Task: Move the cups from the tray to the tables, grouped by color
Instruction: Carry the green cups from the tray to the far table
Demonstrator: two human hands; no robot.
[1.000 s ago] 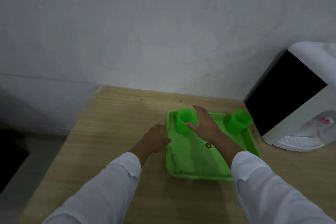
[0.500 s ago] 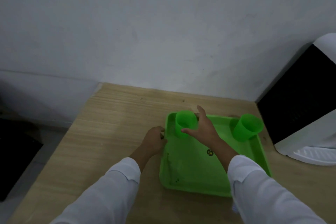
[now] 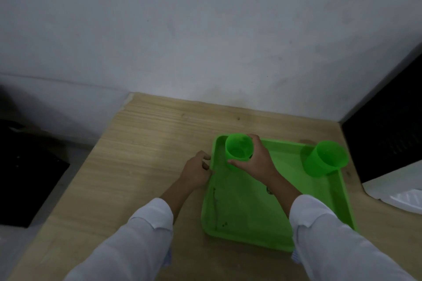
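Observation:
A green tray (image 3: 242, 210) lies on the wooden table (image 3: 146, 162). Two green cups stand in it. The left cup (image 3: 238, 149) sits in the tray's far left corner, and my right hand (image 3: 257, 161) grips it, thumb on its near side and fingers round its right side. The other green cup (image 3: 323, 158) stands in the far right corner, untouched. My left hand (image 3: 197, 170) rests on the table with its curled fingers against the tray's left rim.
A white water dispenser with a black front panel (image 3: 386, 139) stands at the table's right end, close to the tray. A white wall runs behind the table. Dark floor and a black object (image 3: 27, 178) lie off the table's left edge.
My right hand has closed round the left cup, which it was only touching before. The view has shifted left, so the dispenser sits further right in frame.

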